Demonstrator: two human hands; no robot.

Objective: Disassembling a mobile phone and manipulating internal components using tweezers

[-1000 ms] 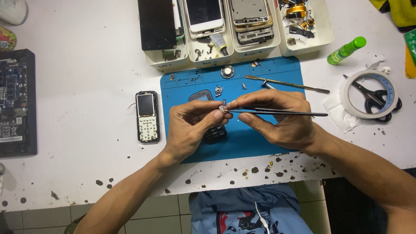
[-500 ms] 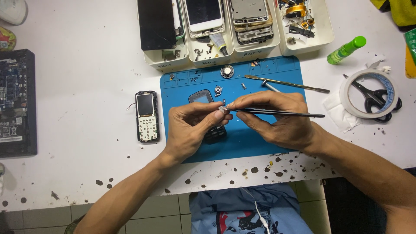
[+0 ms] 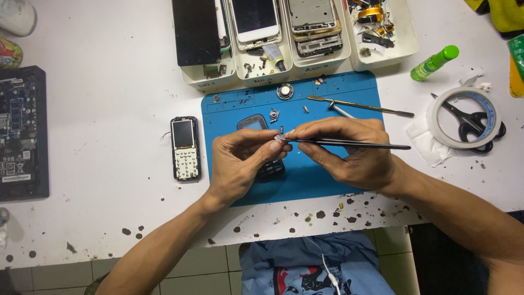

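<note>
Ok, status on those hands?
Left hand pinches tiny pale part. Right hand grips thin black tweezers on it. Dark keypad phone beneath.

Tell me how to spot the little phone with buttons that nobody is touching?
Find the blue mat in the middle of the white table. Just off its left edge lies a small keypad phone, flat and face up. Unlike the dark phone under the hands, it lies alone on the bare table, showing its screen and pale keys.
</note>
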